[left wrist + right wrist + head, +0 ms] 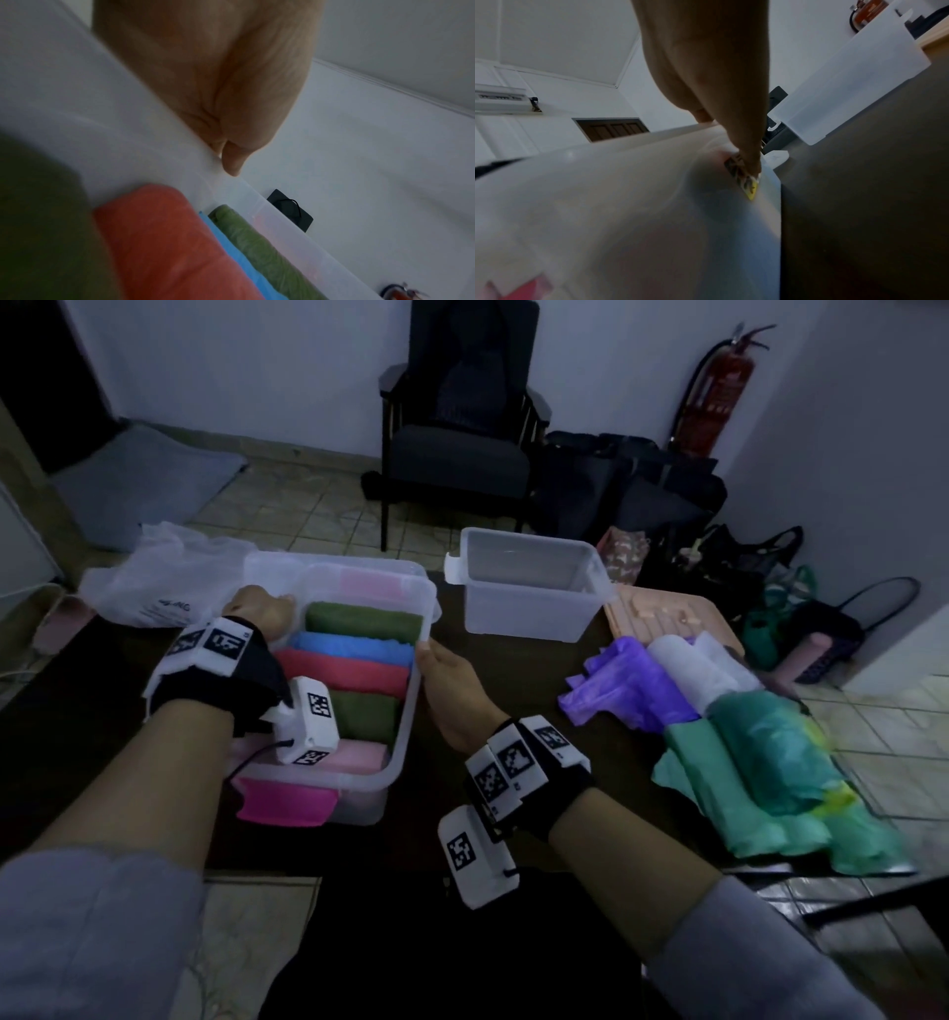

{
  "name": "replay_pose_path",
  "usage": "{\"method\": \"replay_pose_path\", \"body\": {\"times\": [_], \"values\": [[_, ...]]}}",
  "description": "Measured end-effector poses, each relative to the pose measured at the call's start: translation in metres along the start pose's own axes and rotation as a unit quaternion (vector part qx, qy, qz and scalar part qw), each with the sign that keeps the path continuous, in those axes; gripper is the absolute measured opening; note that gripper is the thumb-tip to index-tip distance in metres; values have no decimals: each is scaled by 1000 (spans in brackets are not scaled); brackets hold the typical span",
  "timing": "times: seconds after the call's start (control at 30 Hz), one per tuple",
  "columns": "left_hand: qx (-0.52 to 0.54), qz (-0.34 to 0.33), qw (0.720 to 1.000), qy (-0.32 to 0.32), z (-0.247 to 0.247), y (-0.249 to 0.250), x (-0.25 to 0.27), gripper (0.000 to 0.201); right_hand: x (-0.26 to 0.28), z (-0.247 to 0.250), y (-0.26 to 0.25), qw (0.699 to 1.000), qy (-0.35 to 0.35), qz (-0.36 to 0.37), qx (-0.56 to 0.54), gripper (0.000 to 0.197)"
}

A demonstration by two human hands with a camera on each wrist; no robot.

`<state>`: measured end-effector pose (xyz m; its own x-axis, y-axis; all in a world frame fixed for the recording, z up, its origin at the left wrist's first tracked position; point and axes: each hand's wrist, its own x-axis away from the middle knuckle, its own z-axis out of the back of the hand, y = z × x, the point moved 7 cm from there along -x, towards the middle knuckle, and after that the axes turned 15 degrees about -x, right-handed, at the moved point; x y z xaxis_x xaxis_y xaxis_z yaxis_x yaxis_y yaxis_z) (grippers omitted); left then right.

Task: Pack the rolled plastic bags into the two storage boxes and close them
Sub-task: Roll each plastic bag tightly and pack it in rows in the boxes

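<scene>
A clear storage box with a pink latch stands on the dark table, packed with green, blue, red and pink rolled bags. A translucent lid is held over it. My left hand grips the lid's left edge, its fingers curled over the lid above the red roll. At the lid's right edge my right hand pinches it, the fingers pressed on the plastic. A second box stands empty at the back right.
Loose purple, white and teal-green bags lie at the table's right. A peach-coloured panel lies behind them. A crumpled white bag sits at the back left. A dark chair and floor bags stand beyond.
</scene>
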<state>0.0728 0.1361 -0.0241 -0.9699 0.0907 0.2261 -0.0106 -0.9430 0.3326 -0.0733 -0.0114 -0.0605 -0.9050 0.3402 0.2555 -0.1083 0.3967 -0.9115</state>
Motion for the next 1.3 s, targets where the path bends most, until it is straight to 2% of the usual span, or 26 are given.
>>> {"method": "replay_pose_path", "body": {"times": [0.1,0.2,0.33,0.47,0.53,0.57,0.7,0.77,0.83,0.97,1.03,1.17,1.3], "values": [[-29,-37,999,3,10,15,10,56,5,5,-4,1000,-8,8,24,33],[-48,-104,993,23,31,46,32,52,11,19,-10,998,3,-4,68,38],[-12,-229,973,-7,42,110,86,40,17,61,-18,991,73,-23,110,45],[33,-326,944,-29,20,165,139,31,31,116,-41,961,143,39,232,38],[0,-344,938,-44,-13,184,159,31,45,150,-53,924,199,81,316,33],[-27,-344,937,-53,-35,191,168,35,52,167,-59,896,238,95,364,32],[-122,-334,926,-130,-133,187,194,62,88,224,-87,751,358,97,546,44],[-154,-306,926,-161,-172,171,197,71,106,248,-103,689,415,115,584,48],[-185,-281,926,-172,-198,156,196,72,117,272,-109,654,460,106,590,53],[-216,-245,930,-166,-215,136,187,70,125,310,-103,679,481,3,555,73],[-221,-233,936,-146,-215,127,180,69,124,319,-99,686,472,-44,552,77],[-233,-232,938,-107,-216,112,177,68,116,322,-93,675,451,-62,580,66],[-232,-246,937,-91,-215,109,179,65,111,322,-90,694,450,-65,559,62]]}}
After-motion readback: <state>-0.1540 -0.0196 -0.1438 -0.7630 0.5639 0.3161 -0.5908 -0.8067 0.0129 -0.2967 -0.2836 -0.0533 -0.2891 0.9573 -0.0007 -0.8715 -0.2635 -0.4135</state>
